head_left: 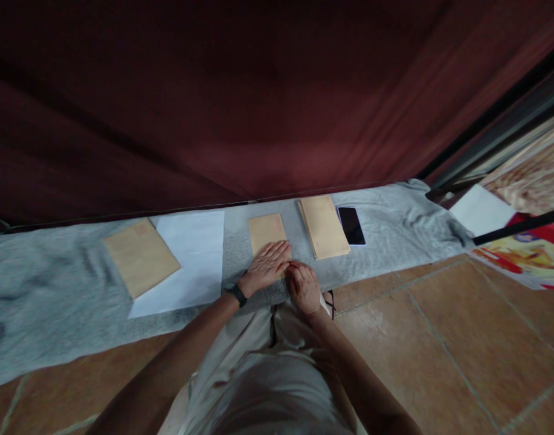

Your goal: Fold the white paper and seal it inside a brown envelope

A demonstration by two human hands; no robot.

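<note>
A brown paper envelope [266, 231] lies on the grey cloth in front of me. My left hand [268, 263] rests flat on its near part, fingers stretched out, with a dark band on the wrist. At the envelope's near right corner, my right hand [304, 287] has its fingers bent and closed on the edge; the fingertips are partly hidden behind the left hand. To the right is a stack of similar envelopes [324, 226]. Over on the left, another brown envelope [142, 258] lies at a slant, partly on a large white paper sheet [197, 260].
A dark-screened phone [351, 226] lies right of the stack. The grey cloth [394, 217] covers a long narrow surface against a dark red curtain [258, 121]. Beyond its right end are a black frame bar [521, 223] and a white item [481, 210]. Tiled floor [421, 338] lies below.
</note>
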